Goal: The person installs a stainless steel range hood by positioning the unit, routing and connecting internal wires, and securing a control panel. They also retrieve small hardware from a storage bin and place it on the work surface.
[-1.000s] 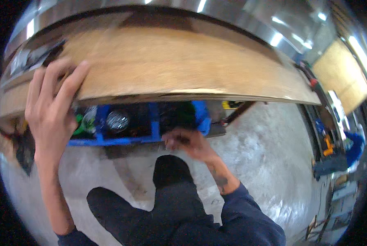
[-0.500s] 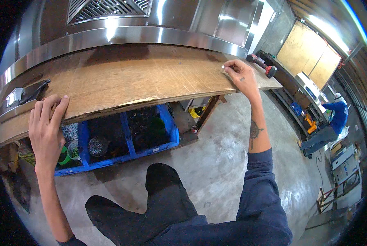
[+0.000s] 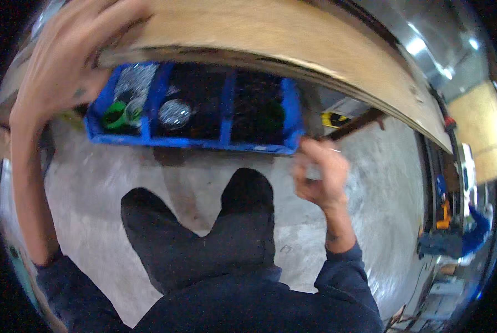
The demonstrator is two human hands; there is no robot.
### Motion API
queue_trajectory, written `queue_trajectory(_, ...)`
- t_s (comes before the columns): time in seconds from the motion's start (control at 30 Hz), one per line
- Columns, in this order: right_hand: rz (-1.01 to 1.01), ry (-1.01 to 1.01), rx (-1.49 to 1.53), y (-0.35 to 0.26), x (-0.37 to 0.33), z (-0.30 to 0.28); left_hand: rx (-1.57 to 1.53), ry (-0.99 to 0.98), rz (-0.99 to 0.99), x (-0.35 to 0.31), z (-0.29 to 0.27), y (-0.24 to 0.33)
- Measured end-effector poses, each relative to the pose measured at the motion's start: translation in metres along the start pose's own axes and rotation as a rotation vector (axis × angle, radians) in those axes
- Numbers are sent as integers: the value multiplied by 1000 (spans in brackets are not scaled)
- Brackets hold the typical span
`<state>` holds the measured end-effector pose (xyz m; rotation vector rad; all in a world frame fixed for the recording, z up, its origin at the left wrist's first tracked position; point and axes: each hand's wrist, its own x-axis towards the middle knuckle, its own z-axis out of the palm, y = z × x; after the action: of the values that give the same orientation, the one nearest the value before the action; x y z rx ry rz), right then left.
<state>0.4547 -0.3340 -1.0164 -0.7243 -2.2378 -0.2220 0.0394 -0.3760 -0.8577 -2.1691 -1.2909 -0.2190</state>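
My left hand (image 3: pixel 74 61) reaches up to the front edge of the wooden tabletop (image 3: pixel 232 30), its fingers stretched out over the board and holding nothing that shows. Lower and to the right, my right hand (image 3: pixel 323 169) is in the air just off the right end of a blue divided bin (image 3: pixel 190 143). Its fingers are curled and smeared by motion. A small pale glint shows at the knuckles; what the hand holds, if anything, cannot be made out. In the bin are a green cup (image 3: pixel 114 116), a clear round container (image 3: pixel 175 114) and many small shiny metal pieces (image 3: pixel 135 82).
The bin sits below the tabletop's edge, with a wooden leg (image 3: pixel 356 126) to its right. Under the table lies a yellow-and-black item (image 3: pixel 335 119). Another person in blue (image 3: pixel 473 233) is at the far right, beside an orange tool (image 3: pixel 444 215).
The view has tipped down toward the bin. My right hand has left the tabletop, where it pinched a small whitish thing, and come down beside the bin. My left hand stays at the board's edge.
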Motion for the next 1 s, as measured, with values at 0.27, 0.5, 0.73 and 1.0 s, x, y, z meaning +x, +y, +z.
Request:
queue_trajectory(0.27, 490, -307, 21, 216, -123, 324, -93, -30, -58, -6, -1, -1)
queue_trajectory(0.5, 532, -4, 204, 268, -104, 396, -114, -77, -81, -4, -2, -1)
queue_trajectory(0.73, 399, -513, 42, 355, -142, 434, -104, -115, -114, -12, -11, -6)
queue_trajectory(1.0, 314, -619, -10, 382, -163, 454, -85, -96, -97, -7, -6, 2)
